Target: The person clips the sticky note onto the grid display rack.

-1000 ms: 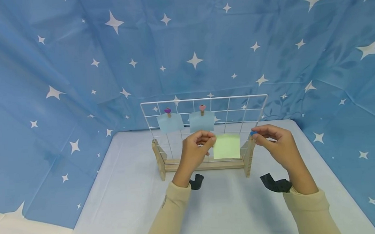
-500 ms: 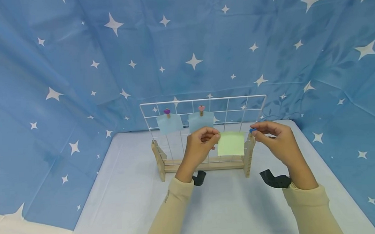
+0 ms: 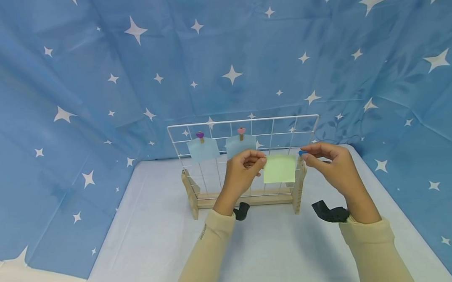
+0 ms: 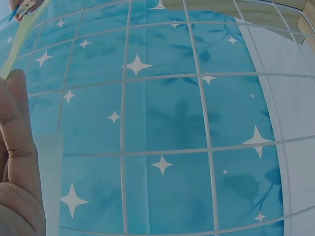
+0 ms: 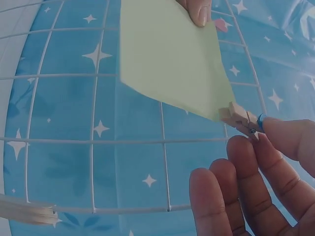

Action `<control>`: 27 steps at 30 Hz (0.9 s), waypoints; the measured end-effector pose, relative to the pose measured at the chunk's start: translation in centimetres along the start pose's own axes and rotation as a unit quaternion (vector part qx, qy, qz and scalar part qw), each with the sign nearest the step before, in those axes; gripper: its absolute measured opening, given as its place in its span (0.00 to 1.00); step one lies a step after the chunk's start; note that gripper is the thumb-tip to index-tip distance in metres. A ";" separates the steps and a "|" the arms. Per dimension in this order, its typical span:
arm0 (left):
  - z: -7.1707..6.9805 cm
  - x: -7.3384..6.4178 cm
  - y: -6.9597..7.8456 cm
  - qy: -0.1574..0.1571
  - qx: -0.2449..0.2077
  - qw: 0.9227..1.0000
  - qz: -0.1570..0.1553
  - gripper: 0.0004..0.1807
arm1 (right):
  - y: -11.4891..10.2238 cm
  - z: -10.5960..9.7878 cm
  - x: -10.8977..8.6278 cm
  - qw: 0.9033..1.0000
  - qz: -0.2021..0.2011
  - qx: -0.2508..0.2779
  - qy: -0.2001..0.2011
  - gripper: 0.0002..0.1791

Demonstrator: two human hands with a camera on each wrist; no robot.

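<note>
My left hand pinches a pale green paper note at its upper left corner, holding it in front of a white wire grid. To the right of the note, my right hand pinches a small wooden clothespin with a blue ornament on it. The clothespin's tip overlaps a corner of the note in the right wrist view. In the left wrist view the note appears almost edge-on, past the left fingers.
Two light blue notes hang on the grid, one under a purple heart clothespin and one under a pink heart clothespin. A wooden stand supports the grid on the white-covered table. Starry blue cloth hangs behind.
My left hand has carried the green note to the right and slightly up, nearer the right hand. My right hand has risen a little, still holding the clothespin.
</note>
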State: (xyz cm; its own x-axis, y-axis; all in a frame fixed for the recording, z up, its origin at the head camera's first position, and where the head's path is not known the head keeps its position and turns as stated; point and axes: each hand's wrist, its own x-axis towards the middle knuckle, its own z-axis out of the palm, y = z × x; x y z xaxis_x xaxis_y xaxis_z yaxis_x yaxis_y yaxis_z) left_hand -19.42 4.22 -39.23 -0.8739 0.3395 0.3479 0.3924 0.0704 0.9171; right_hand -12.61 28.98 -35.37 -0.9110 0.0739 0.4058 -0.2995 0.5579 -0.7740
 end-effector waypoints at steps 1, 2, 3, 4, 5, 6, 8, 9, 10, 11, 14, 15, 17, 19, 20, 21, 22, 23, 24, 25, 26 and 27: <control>0.0 0.1 0.0 0.000 0.002 1.000 0.001 0.07 | 0.0 0.0 0.1 1.000 0.001 0.003 0.001 0.14; 0.1 0.1 0.1 0.000 0.002 1.000 0.003 0.07 | 0.0 0.0 0.1 1.000 0.001 0.005 0.002 0.14; 0.1 0.2 0.1 0.000 0.003 1.000 0.004 0.07 | 0.0 0.0 0.2 1.000 0.002 0.008 0.003 0.14; 0.1 0.3 0.2 -0.001 0.005 1.000 0.005 0.07 | 0.0 0.0 0.3 1.000 0.003 0.012 0.004 0.15; 0.1 0.3 0.3 -0.001 0.005 1.000 0.007 0.07 | 0.0 0.0 0.4 1.000 0.002 0.015 0.005 0.15; 0.1 0.4 0.3 -0.001 0.005 1.000 0.008 0.07 | 0.0 0.0 0.4 1.000 0.002 0.016 0.005 0.15; 0.2 0.5 0.3 -0.001 0.005 1.000 0.009 0.07 | -0.1 0.0 0.6 1.000 0.003 0.019 0.005 0.14; 0.2 0.6 0.4 -0.001 0.005 1.000 0.010 0.07 | -0.1 0.0 0.6 1.000 0.004 0.020 0.004 0.14; 0.3 0.7 0.4 0.000 0.005 1.000 0.010 0.07 | -0.1 0.0 0.7 1.000 0.005 0.020 0.004 0.14; 0.3 0.7 0.4 0.000 0.005 1.000 0.010 0.07 | -0.1 0.0 0.7 1.000 0.007 0.019 0.004 0.14; 0.4 0.9 0.4 0.002 0.003 1.000 0.007 0.07 | -0.1 -0.1 0.9 1.000 0.011 0.016 0.005 0.14; 0.4 1.0 0.4 0.001 0.003 1.000 0.006 0.07 | -0.1 -0.2 0.9 1.000 0.011 0.015 0.006 0.15; 0.4 1.0 0.3 0.000 0.000 1.000 0.003 0.07 | -0.1 -0.2 1.0 1.000 0.011 0.013 0.007 0.15; 0.5 1.2 0.2 -0.002 0.000 1.000 0.001 0.07 | -0.1 -0.3 1.1 1.000 0.010 0.012 0.009 0.15; 0.5 1.2 0.3 -0.002 0.002 1.000 0.002 0.07 | -0.1 -0.3 1.2 1.000 0.008 0.013 0.009 0.15; 0.5 1.2 0.3 -0.002 0.004 1.000 0.003 0.07 | -0.1 -0.3 1.3 1.000 0.006 0.013 0.008 0.15; 0.5 1.3 0.3 -0.002 0.007 1.000 0.004 0.07 | -0.1 -0.3 1.4 1.000 0.004 0.015 0.008 0.15; 0.5 1.4 0.3 -0.001 0.009 1.000 0.006 0.07 | -0.1 -0.3 1.5 1.000 0.001 0.017 0.007 0.15; 0.4 1.4 0.3 -0.001 0.010 1.000 0.007 0.07 | -0.1 -0.4 1.6 1.000 -0.001 0.018 0.005 0.15; 0.4 1.5 0.3 0.000 0.012 1.000 0.009 0.07 | -0.2 -0.4 1.7 1.000 -0.004 0.018 0.004 0.16; 0.4 1.5 0.3 0.001 0.014 1.000 0.010 0.07 | -0.2 -0.4 1.8 1.000 -0.006 0.019 0.003 0.16; 0.4 1.6 0.3 0.001 0.013 1.000 0.010 0.07 | -0.2 -0.4 1.9 1.000 -0.007 0.017 0.002 0.16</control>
State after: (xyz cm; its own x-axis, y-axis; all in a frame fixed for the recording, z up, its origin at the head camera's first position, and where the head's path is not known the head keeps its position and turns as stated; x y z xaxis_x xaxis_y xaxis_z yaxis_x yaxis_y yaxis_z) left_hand -20.53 5.17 -38.46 -0.8659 0.3396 0.3672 0.4179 0.0879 0.9042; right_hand -14.16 29.33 -34.23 -0.9055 0.0695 0.4187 -0.3219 0.5306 -0.7841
